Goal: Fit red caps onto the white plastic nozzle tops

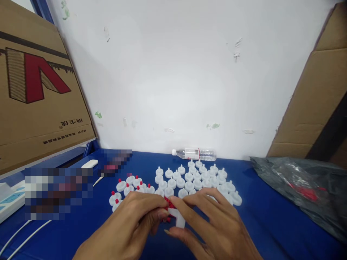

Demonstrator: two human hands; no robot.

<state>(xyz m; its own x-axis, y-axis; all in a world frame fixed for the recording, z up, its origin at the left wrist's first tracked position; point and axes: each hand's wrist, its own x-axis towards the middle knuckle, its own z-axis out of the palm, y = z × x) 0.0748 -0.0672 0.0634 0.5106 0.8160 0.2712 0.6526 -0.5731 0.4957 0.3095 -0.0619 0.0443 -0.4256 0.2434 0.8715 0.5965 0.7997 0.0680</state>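
Observation:
My right hand point(214, 220) grips a white plastic spouted cap point(180, 219) between thumb and fingers, turned on its side. My left hand point(138, 211) is pinched close against that cap's narrow end. Something red shows at its fingertips, but the fingers hide most of it. Small red tips point(168, 203) lie on the blue table just behind and below both hands, partly covered. To the left stand several white caps with red tips point(120, 185). Many white caps without red tips point(180, 181) stand upright behind my hands and to the right.
A clear plastic bottle point(207, 154) lies along the white wall. At right is a dark plastic bag point(287, 180) with red pieces in clear wrap. Cardboard point(54, 119) leans at left, above a power strip point(11, 200) and white cables point(32, 236).

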